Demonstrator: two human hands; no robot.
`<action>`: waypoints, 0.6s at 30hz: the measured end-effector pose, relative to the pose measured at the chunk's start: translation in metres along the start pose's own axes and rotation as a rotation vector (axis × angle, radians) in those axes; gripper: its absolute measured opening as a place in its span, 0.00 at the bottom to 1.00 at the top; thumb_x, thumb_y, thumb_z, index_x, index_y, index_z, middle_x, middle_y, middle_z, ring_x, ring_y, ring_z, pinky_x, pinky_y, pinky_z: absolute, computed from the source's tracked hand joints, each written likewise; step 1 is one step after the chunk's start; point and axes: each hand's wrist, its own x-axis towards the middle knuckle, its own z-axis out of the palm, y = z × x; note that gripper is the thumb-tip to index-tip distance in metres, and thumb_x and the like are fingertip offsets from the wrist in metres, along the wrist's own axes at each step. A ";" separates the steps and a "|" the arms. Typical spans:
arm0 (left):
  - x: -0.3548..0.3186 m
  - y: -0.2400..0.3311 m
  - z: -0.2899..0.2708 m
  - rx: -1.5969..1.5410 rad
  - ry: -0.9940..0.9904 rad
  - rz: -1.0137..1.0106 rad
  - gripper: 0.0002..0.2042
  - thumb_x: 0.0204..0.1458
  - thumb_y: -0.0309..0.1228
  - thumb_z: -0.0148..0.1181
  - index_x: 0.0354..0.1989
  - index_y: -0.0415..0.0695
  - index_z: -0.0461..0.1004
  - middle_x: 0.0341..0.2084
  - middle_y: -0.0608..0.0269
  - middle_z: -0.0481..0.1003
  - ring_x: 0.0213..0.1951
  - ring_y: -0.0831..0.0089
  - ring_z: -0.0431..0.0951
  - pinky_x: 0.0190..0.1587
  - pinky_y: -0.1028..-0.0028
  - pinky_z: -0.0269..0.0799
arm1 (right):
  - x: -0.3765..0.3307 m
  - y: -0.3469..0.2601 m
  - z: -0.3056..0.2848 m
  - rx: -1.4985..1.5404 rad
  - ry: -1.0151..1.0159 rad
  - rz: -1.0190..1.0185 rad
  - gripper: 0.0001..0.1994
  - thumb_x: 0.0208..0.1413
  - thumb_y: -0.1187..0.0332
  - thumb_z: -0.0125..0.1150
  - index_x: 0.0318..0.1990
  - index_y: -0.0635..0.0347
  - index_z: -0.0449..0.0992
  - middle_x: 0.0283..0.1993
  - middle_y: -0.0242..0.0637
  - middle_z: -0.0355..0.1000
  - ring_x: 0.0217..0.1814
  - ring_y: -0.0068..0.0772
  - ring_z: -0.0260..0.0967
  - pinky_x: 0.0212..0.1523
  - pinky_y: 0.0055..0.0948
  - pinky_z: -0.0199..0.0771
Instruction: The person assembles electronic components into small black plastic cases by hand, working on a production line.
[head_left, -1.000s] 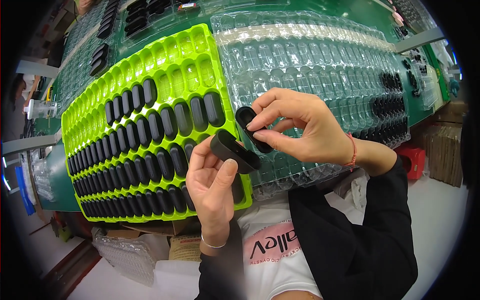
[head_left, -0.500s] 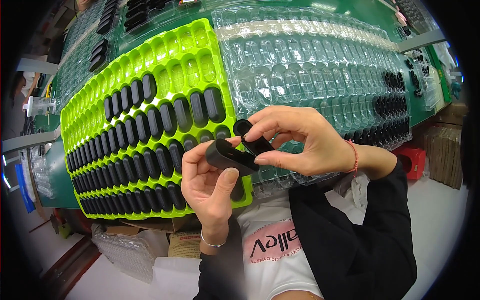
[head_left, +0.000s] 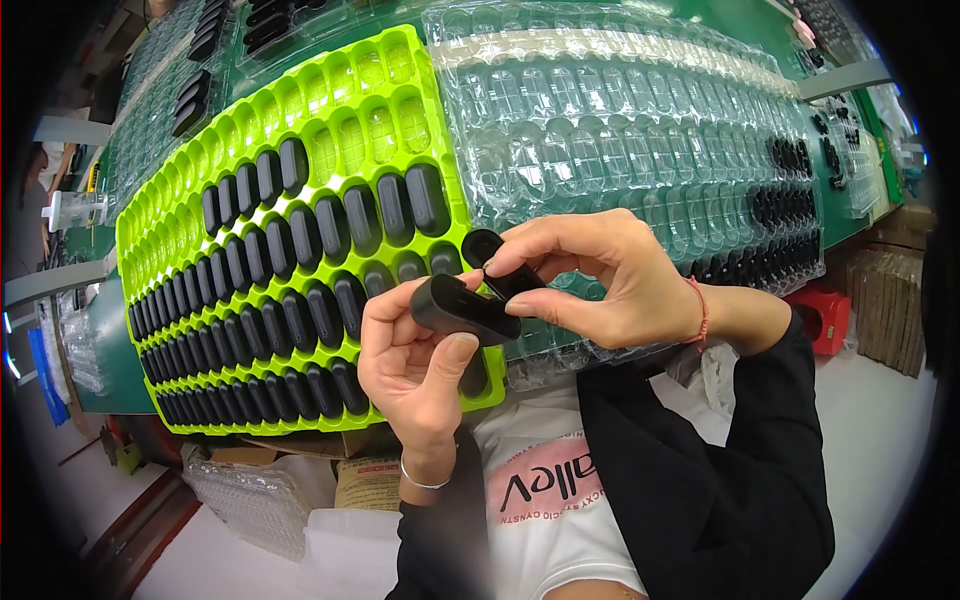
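Against black shell (head_left: 462, 310), flat piece (head_left: 497, 262) lower.

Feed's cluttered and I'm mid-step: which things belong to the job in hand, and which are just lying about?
In hand:
left hand holding black case
right hand holding black insert
green tray

Lying about:
clear trays
red stool
cardboard boxes

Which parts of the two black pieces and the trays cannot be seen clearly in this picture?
- Head view: the flat black piece is half hidden by the right hand.
- The black shell underside: covered by the left hand.
- Green tray near corner: behind both hands.
- Clear tray far right pockets: too small, bent by the rim.
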 end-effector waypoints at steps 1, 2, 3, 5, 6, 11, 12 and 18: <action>0.000 0.000 0.000 0.004 -0.003 0.001 0.23 0.52 0.24 0.68 0.53 0.31 0.64 0.47 0.42 0.77 0.48 0.69 0.79 0.52 0.74 0.73 | 0.000 0.000 -0.001 -0.009 -0.019 0.003 0.16 0.50 0.82 0.67 0.47 0.67 0.77 0.50 0.45 0.76 0.50 0.32 0.77 0.49 0.28 0.81; 0.000 -0.001 0.000 0.003 -0.004 -0.001 0.23 0.52 0.24 0.68 0.53 0.31 0.64 0.47 0.42 0.77 0.48 0.69 0.79 0.52 0.74 0.73 | -0.001 0.001 -0.001 -0.009 -0.018 0.005 0.16 0.50 0.82 0.67 0.47 0.67 0.77 0.50 0.45 0.76 0.50 0.32 0.77 0.49 0.28 0.81; 0.000 -0.001 0.000 0.001 0.000 -0.003 0.23 0.51 0.24 0.68 0.53 0.31 0.64 0.47 0.42 0.77 0.48 0.69 0.79 0.52 0.74 0.73 | -0.001 0.001 -0.001 -0.024 -0.016 -0.009 0.16 0.50 0.82 0.67 0.47 0.66 0.77 0.50 0.44 0.76 0.50 0.32 0.77 0.49 0.28 0.81; 0.001 -0.002 0.000 -0.002 0.004 -0.007 0.23 0.51 0.25 0.68 0.53 0.31 0.64 0.47 0.42 0.77 0.48 0.69 0.79 0.52 0.74 0.73 | 0.000 0.002 -0.001 -0.037 -0.013 -0.022 0.16 0.50 0.82 0.67 0.48 0.66 0.77 0.50 0.44 0.76 0.50 0.32 0.77 0.49 0.28 0.81; 0.001 -0.002 0.000 -0.004 0.005 -0.003 0.23 0.51 0.24 0.68 0.53 0.31 0.64 0.47 0.43 0.77 0.47 0.69 0.79 0.52 0.74 0.73 | 0.000 0.003 -0.001 -0.036 -0.009 -0.024 0.16 0.49 0.82 0.68 0.47 0.66 0.77 0.50 0.44 0.76 0.49 0.32 0.77 0.49 0.28 0.81; 0.000 -0.005 -0.005 0.037 -0.021 -0.015 0.25 0.53 0.26 0.66 0.56 0.32 0.62 0.49 0.42 0.75 0.49 0.64 0.78 0.54 0.68 0.74 | 0.001 0.003 0.000 0.002 0.009 -0.031 0.15 0.51 0.81 0.67 0.47 0.66 0.77 0.49 0.43 0.76 0.48 0.31 0.78 0.49 0.27 0.81; 0.000 -0.005 -0.004 0.015 -0.003 -0.017 0.24 0.53 0.26 0.66 0.55 0.32 0.62 0.48 0.43 0.75 0.48 0.64 0.78 0.53 0.69 0.74 | 0.003 0.002 0.000 0.012 0.013 0.004 0.13 0.51 0.79 0.66 0.46 0.66 0.78 0.45 0.42 0.78 0.45 0.30 0.78 0.47 0.28 0.81; -0.002 -0.001 -0.002 -0.093 0.079 -0.121 0.23 0.51 0.21 0.65 0.55 0.31 0.64 0.45 0.54 0.75 0.45 0.73 0.77 0.50 0.76 0.72 | 0.004 0.001 -0.004 -0.092 0.048 -0.022 0.11 0.52 0.78 0.64 0.44 0.65 0.79 0.41 0.41 0.78 0.40 0.32 0.79 0.42 0.28 0.82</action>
